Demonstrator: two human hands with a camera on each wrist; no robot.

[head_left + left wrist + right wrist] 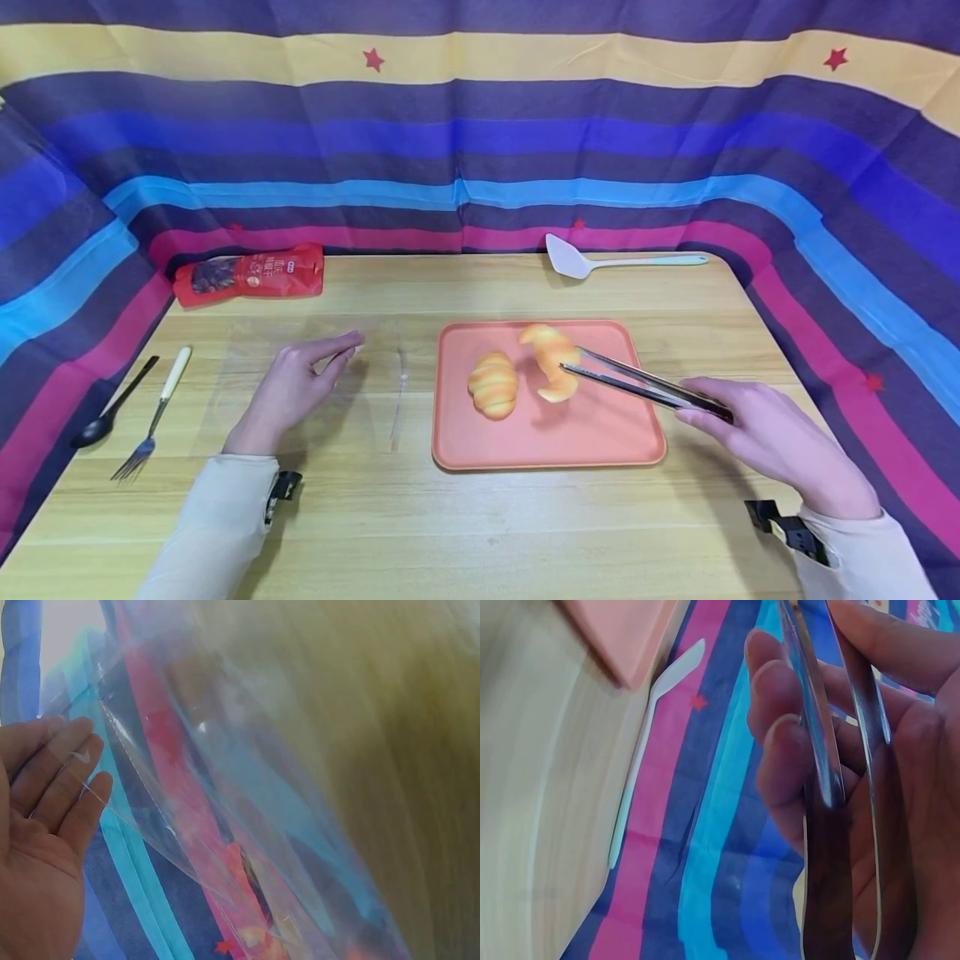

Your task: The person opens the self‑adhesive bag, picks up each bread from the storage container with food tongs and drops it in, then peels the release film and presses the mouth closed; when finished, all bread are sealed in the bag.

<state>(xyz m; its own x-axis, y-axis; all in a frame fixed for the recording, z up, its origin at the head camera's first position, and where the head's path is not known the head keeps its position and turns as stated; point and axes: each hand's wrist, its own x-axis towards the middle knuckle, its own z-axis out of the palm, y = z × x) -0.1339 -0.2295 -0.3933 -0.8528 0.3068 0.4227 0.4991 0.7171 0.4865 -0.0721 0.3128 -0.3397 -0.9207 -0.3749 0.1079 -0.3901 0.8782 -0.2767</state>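
My right hand (780, 442) grips a pair of metal tongs (652, 387); in the right wrist view both arms of the tongs (829, 795) lie between thumb and fingers. A curved croissant (551, 358) is between the tong tips, with a shadow on the pink tray (600, 446) below it. A second croissant (493, 386), rounder and ridged, lies on the tray to its left. My left hand (296, 383) pinches the edge of a clear plastic bag (375, 417), left of the tray. In the left wrist view the bag (225, 802) spreads out from the fingertips.
A red food pouch (258, 275) lies at the back left. A black spoon (112, 408) and a fork (161, 408) with a white handle are at the left edge. A white spatula (600, 261) lies along the back edge. Striped cloth (450, 137) hangs around the table.
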